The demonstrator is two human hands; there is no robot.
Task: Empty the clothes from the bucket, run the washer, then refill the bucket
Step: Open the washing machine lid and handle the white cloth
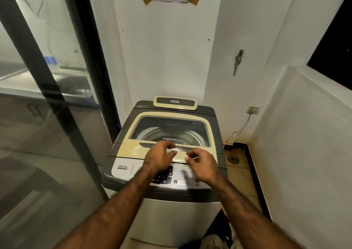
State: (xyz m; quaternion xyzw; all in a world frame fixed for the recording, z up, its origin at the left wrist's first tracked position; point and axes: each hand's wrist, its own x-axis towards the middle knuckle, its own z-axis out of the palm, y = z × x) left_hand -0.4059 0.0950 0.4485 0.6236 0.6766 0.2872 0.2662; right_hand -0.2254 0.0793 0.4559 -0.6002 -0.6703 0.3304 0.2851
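Observation:
A grey top-loading washer (122,176) stands in front of me with its cream lid (133,147) closed; the steel drum shows through the lid's window. My left hand (159,158) hovers at the lid's front handle with curled fingers that hold nothing. My right hand (202,166) is beside it, over the control panel (167,176), fingers loosely bent and empty. Dark and pale clothes (217,235) lie low at the washer's right front corner, with a blue rim partly showing; most of it is cut off by the frame.
A glass sliding door (47,115) with a dark frame runs along the left. White walls close in behind and on the right. A wall socket (252,110) with a cable and a floor drain (232,159) sit to the right of the washer.

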